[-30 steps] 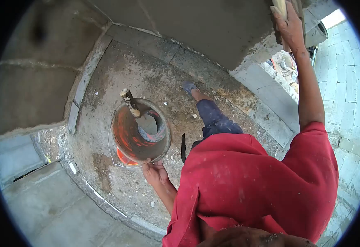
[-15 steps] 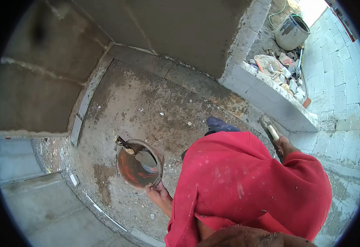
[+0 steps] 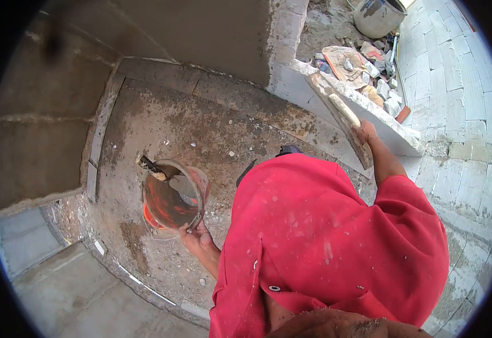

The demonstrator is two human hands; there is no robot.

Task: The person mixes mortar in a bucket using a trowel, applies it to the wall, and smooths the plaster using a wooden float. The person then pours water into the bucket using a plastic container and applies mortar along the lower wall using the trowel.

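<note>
My left hand (image 3: 199, 239) grips the near rim of an orange bucket (image 3: 205, 191), its inside smeared with grey mortar. The bucket leans, and a strip of its orange outer side shows at the lower left. A mortar-caked tool handle (image 3: 150, 167) sticks out over the bucket's far left rim; the tool's lower end is unclear. Out to the right, my right hand (image 3: 365, 133) is closed round the pale handle of a long plastering float (image 3: 321, 90). The float is raised beside the low block wall (image 3: 389, 135).
Rubble and a crumpled sack (image 3: 341, 62) lie beyond the low wall, near a grey-stained barrel (image 3: 378, 19). Plastered walls (image 3: 43, 152) stand at the left and ahead. A white block wall (image 3: 463, 79) runs along the right. Small debris dots the concrete floor (image 3: 173, 127).
My right hand has swung the float forward and up, so more of it shows. The bucket in my left hand has tipped, exposing its orange outside. The view has shifted slightly.
</note>
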